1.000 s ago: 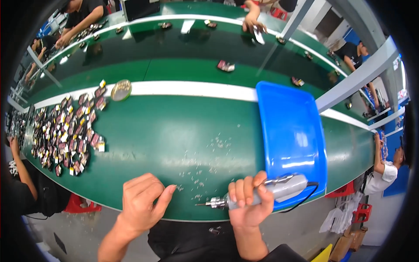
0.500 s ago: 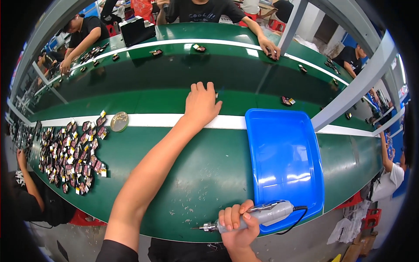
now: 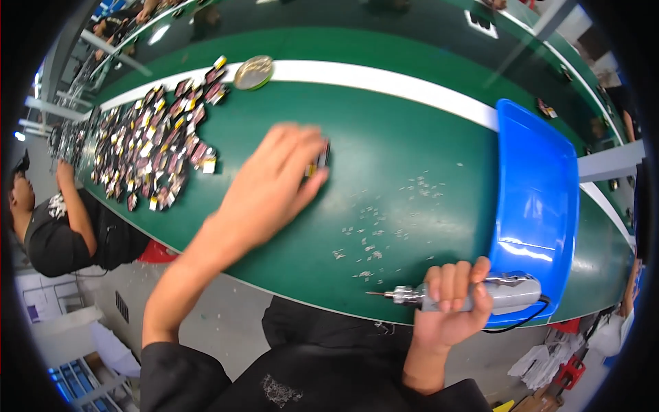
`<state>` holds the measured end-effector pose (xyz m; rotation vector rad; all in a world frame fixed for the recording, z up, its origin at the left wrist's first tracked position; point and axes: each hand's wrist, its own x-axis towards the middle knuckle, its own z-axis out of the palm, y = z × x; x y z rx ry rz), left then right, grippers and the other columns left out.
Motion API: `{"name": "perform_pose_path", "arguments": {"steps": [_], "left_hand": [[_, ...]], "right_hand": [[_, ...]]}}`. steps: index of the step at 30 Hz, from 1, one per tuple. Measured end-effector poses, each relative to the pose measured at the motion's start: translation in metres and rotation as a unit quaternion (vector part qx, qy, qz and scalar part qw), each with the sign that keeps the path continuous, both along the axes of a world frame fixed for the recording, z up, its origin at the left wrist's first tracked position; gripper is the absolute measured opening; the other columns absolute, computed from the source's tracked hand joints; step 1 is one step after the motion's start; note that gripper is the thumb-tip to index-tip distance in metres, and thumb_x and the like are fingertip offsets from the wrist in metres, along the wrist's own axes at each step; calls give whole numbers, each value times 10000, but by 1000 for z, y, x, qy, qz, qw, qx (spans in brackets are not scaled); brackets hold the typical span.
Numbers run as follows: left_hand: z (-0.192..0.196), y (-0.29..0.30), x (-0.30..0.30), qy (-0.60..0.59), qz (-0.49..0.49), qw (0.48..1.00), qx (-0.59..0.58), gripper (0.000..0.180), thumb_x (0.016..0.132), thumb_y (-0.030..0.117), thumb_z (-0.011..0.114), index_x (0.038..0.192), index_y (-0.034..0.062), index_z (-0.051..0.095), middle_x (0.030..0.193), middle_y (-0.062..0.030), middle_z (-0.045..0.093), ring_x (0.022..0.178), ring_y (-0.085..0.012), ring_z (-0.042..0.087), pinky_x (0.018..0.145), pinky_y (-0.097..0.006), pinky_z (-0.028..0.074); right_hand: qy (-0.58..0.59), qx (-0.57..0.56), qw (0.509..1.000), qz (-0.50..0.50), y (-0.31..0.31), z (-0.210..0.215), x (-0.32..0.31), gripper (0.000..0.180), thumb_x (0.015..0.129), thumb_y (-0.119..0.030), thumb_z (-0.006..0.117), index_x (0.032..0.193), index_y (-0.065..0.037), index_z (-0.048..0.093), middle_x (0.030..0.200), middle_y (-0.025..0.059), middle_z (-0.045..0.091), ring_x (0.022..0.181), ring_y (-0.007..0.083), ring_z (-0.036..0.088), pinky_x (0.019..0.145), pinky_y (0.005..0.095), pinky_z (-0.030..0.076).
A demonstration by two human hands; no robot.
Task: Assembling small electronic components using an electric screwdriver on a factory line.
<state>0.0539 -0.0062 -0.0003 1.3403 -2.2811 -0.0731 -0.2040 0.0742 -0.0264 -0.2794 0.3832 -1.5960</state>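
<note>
In my right hand (image 3: 454,299) is a grey electric screwdriver (image 3: 518,292), its thin bit pointing left above the table's near edge. The fingers wrap its body, and a black cord hangs from its back end. My left hand (image 3: 278,175), somewhat blurred, has its fingers curled round a small black part (image 3: 321,161) with a yellow patch, mostly hidden, over the middle of the green table. Left of that hand lies a spread pile of similar small black parts (image 3: 147,147) with pink, white and yellow patches.
A round dish (image 3: 254,73) stands near the white strip (image 3: 371,77) beyond the table. At right sits a blue tray (image 3: 535,185). Small pale bits (image 3: 374,237) are scattered on the green table (image 3: 425,144). Another person (image 3: 62,213) sits at far left; metal posts rise beyond.
My left hand has come back from the dark belt to the table with a small black part. The view has turned left and down. The screwdriver stays in my right hand.
</note>
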Motion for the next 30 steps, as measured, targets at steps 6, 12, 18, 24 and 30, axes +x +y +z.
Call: {"name": "perform_pose_path", "arguments": {"steps": [6,12,18,24,30], "left_hand": [[-10,115,20,10,31,998,59,450,694,-5,719,1112,-62,562,1165,-175,588,965,-340,564,802,-413,492],[-18,128,20,-9,35,999,-20,392,645,-64,707,1016,-83,582,1050,-170,614,873,-311,587,687,-365,521],[-21,126,15,4,10,999,-36,295,655,-78,674,937,-105,593,957,-179,622,817,-302,600,625,-346,530],[-25,141,-3,6,-19,996,-91,275,639,-16,652,883,-133,605,919,-222,625,771,-328,619,586,-344,542],[-30,147,-5,15,-19,998,-66,298,651,-18,646,917,-145,601,964,-245,625,801,-340,620,607,-352,548]], "right_hand": [[6,-20,999,35,6,9,18,89,865,-123,497,929,-82,451,583,6,411,533,127,421,594,299,364],[51,-17,994,98,26,16,55,105,851,-151,511,917,-86,460,568,3,415,506,132,423,574,306,373],[97,3,976,197,54,10,85,113,862,-150,499,938,-83,448,583,24,420,520,153,440,592,321,410],[161,44,966,199,72,-2,104,162,903,-182,498,1004,-63,459,619,42,445,586,170,462,615,340,414],[149,34,964,216,68,-1,97,160,916,-198,492,1005,-73,445,620,46,458,591,175,481,611,328,430]]}}
